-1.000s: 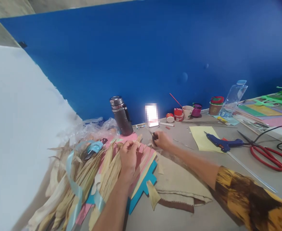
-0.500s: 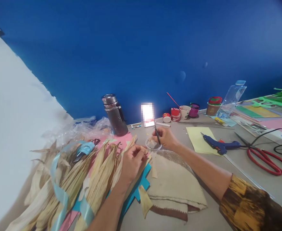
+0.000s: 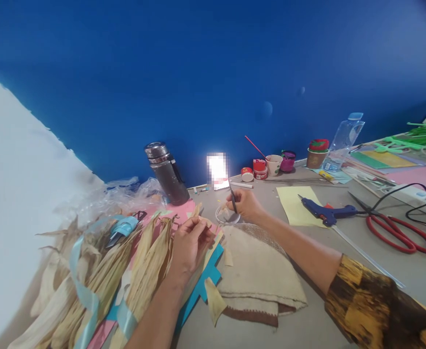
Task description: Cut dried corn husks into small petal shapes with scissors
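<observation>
My left hand (image 3: 193, 240) is closed in a pinch on a small pale piece of dried corn husk (image 3: 205, 222), mostly hidden by the fingers. In my right hand (image 3: 247, 203) is a slim black pen-like tool (image 3: 234, 201), held upright; its exact kind I cannot make out. Just beneath that hand lies a small round white dish (image 3: 231, 221) with pale bits in it. Long dried corn husks (image 3: 147, 266) spread left of my left hand. A folded beige cloth (image 3: 260, 266) lies between my forearms, with a loose husk scrap (image 3: 215, 301) at its left edge.
A dark thermos (image 3: 169, 174) and crumpled clear plastic (image 3: 133, 194) stand at the back left. Paint jars (image 3: 260, 169) and a paper cup (image 3: 274, 166) line the wall. To the right lie a blue glue gun (image 3: 327, 211), red-handled scissors (image 3: 391, 233) and a plastic bottle (image 3: 343, 144).
The view has shifted slightly, so most things sit a little further left. My left hand has turned a little, its pinched piece now showing more. My right hand keeps the black tool over the dish.
</observation>
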